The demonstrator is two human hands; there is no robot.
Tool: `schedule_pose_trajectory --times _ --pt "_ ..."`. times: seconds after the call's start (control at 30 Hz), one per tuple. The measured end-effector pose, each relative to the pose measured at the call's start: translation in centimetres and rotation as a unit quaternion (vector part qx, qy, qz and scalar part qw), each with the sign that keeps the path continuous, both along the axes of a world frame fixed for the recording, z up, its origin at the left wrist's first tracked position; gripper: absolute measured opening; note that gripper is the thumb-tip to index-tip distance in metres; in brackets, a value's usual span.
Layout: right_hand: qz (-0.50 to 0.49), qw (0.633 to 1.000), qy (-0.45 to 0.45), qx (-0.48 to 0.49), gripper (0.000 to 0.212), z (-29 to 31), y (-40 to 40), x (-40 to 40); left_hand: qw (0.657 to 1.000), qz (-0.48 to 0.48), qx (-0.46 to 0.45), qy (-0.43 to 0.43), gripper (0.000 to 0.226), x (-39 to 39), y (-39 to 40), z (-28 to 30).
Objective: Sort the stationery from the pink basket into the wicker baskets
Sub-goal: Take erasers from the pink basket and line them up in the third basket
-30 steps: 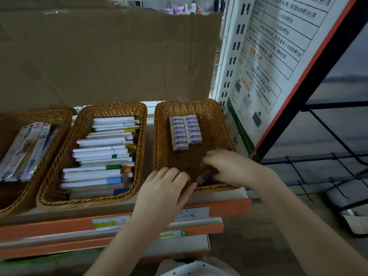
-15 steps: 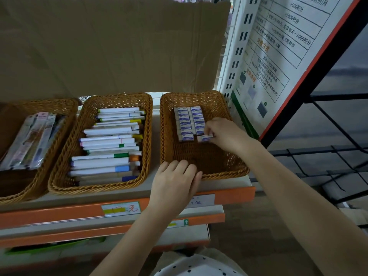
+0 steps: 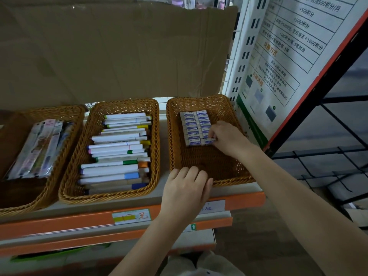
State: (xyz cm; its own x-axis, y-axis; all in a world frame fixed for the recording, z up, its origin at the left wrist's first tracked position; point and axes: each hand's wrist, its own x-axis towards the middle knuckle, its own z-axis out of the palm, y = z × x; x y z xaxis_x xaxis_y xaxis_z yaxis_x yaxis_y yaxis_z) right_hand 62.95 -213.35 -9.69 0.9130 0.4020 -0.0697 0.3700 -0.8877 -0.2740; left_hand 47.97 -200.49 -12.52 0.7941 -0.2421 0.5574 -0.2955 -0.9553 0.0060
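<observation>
Three wicker baskets stand on the shelf. The right basket holds two neat columns of boxed erasers. My right hand is inside it, fingertips pinching one eraser at the near end of the right column. My left hand rests with curled fingers over that basket's near rim. The middle basket is packed with white markers with coloured caps. The left basket contains packaged pens. The pink basket is out of view.
A cardboard sheet hangs behind the baskets. A white poster board with an orange edge leans at the right, beside a black wire rack. The orange shelf edge carries price labels.
My right hand carried an eraser from the basket's near edge up to the end of the right column. My left hand stayed on the rim.
</observation>
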Motion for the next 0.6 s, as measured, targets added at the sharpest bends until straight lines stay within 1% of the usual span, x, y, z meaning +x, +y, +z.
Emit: schedule_pose_trajectory --times 0.13,0.33,0.43,0.6 --pt "-0.016 1.000 -0.001 0.011 0.011 -0.4 0.2 0.1 1.000 -0.003 -0.002 -0.002 0.035 0.1 0.0 -0.2" --pt "-0.010 1.000 0.002 0.003 0.009 -0.2 0.2 0.2 1.000 -0.009 -0.003 0.000 0.035 0.1 0.0 0.0" --pt "0.000 1.000 0.000 -0.002 0.012 0.0 -0.1 -0.1 1.000 -0.009 0.007 0.004 0.035 0.1 0.1 0.0" --pt "0.035 0.998 -0.050 -0.008 0.022 0.0 -1.1 -2.1 1.000 0.000 0.016 0.027 0.037 0.0 0.0 0.4"
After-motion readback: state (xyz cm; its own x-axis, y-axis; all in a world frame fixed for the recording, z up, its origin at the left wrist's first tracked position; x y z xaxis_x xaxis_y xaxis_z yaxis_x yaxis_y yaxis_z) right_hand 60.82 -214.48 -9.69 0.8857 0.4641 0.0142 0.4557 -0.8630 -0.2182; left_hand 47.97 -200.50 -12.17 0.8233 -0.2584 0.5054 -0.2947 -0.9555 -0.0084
